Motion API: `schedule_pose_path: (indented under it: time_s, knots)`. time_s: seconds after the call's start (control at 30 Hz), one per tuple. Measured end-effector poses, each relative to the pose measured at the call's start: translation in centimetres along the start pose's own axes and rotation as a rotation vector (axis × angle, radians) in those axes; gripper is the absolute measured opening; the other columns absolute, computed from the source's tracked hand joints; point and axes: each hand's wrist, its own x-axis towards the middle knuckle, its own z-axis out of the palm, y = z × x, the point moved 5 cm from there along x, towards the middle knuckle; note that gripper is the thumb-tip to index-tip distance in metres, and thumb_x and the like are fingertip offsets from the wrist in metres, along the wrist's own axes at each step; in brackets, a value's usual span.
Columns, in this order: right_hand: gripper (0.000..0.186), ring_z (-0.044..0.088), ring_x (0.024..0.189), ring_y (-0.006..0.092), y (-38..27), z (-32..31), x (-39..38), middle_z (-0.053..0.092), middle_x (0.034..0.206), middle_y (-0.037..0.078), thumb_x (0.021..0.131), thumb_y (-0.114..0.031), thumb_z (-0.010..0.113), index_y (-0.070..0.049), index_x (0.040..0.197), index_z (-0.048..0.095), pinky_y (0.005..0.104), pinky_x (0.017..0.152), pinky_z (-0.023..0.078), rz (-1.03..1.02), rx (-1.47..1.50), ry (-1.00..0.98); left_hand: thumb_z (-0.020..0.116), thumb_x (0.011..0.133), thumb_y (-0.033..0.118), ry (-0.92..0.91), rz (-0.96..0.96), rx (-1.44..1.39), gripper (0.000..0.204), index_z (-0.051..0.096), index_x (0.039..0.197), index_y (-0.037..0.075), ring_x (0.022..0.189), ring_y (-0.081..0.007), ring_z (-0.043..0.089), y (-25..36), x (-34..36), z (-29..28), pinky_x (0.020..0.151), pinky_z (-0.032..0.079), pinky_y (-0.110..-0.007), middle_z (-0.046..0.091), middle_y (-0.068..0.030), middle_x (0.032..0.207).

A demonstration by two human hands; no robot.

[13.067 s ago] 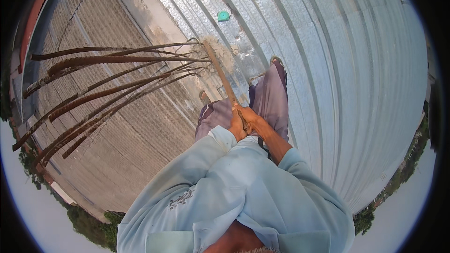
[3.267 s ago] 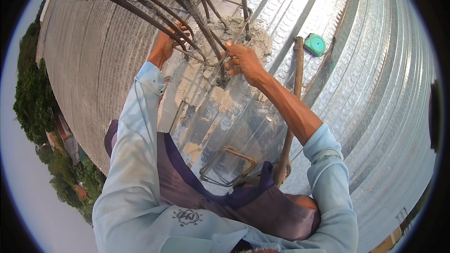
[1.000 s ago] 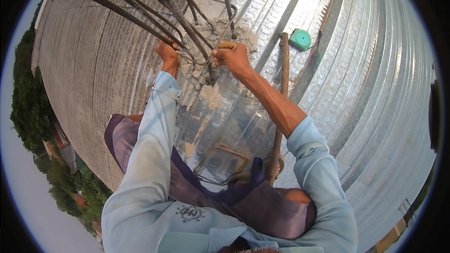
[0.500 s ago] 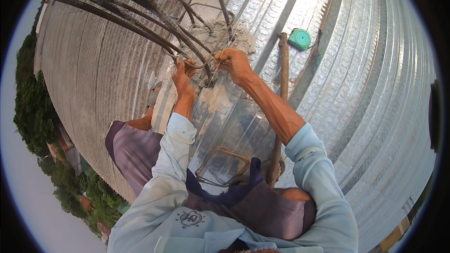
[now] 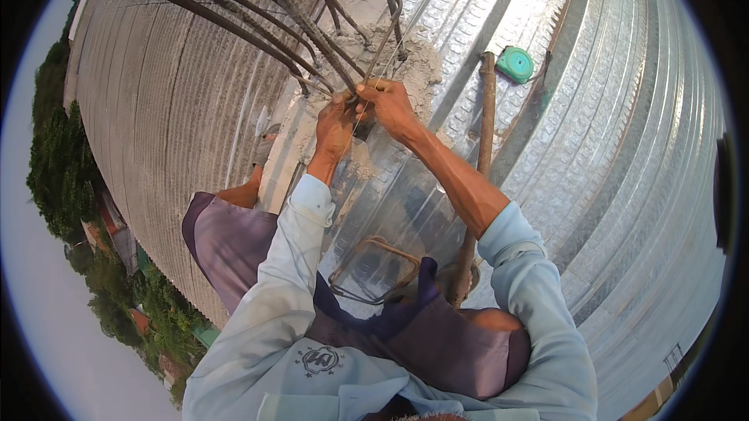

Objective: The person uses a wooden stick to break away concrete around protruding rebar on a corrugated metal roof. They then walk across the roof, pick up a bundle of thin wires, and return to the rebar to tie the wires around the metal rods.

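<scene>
Several rusty ribbed steel bars (image 5: 257, 0) rise slanting out of a lump of grey concrete (image 5: 413, 70) on a corrugated metal roof. My left hand (image 5: 335, 126) and my right hand (image 5: 390, 105) meet at the foot of the bars, fingers closed. Both pinch a thin bent steel wire (image 5: 384, 39) that loops up around the bars. What the fingertips do with it is hidden by the hands. My sleeves are light blue, the right one pushed up to the elbow.
A long wooden-handled tool (image 5: 484, 148) lies on the roof to the right of my right arm. A green tape measure (image 5: 515, 64) sits beyond it. A rectangular steel stirrup (image 5: 374, 273) lies between my knees. The roof (image 5: 640, 187) drops off towards trees (image 5: 70, 179) on the left.
My left hand has come in from the bars further left and joined my right hand at the foot of the bars. The right hand has barely moved.
</scene>
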Motion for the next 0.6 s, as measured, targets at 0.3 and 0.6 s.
schedule_pose_path:
  time_s: [0.3,0.6]
  knots:
    - [0.041,0.050,0.044,0.0121,0.7,0.1,0.2,0.054,0.058,0.004,0.098,-0.034,0.059,0.001,0.078,0.059,0.0286,0.039,0.045,-0.065,0.049,0.134,0.055,0.097,0.051,-0.015,-0.011,0.010,0.063,0.057,0.124,-0.006,0.089,-0.0168,0.054,0.8,-0.5,1.3,0.077,0.042,-0.031,0.061,-0.0059,0.099]
    - [0.043,0.051,0.042,0.0174,0.2,0.3,0.3,0.052,0.054,0.008,0.097,-0.028,0.058,0.002,0.067,0.054,0.0348,0.041,0.043,-0.135,-0.149,0.314,0.058,0.097,0.048,0.055,0.024,0.092,0.058,0.059,0.120,-0.005,0.093,-0.0166,0.056,0.0,-0.1,0.0,0.080,0.043,-0.031,0.063,-0.0071,0.106]
